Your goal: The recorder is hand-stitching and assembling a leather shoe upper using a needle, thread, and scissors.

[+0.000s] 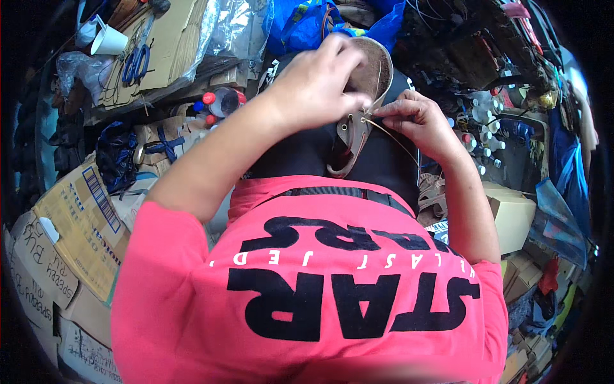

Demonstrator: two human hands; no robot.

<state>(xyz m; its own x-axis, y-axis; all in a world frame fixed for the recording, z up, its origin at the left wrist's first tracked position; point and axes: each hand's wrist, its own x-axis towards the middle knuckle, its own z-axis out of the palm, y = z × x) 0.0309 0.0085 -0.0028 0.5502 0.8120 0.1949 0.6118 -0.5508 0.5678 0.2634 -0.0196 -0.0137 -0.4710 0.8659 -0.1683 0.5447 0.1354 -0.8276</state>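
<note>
Head view: brown shoe [351,136] on the wearer's lap. Left hand [325,80] at shoe's left, blurred, fingers bent, half closed; cannot tell what it grips. Right hand [417,121] at shoe's right edge, thumb and forefinger nearly together; anything pinched between, cannot tell. Pale lace [391,136] trails rightward off shoe. Blue bag [286,29] beyond shoe; scissors [136,64] well left of it.

Pink shirt [173,288]: toward six o'clock — black block capitals [311,307] in two rows, smaller white capitals [274,258] between, all upside down.
Yellow-faced carton [80,243]: at nine o'clock, a blue-framed label [101,200].
Lower carton [32,256]: between eight and nine — dark handwritten lettering.
</note>
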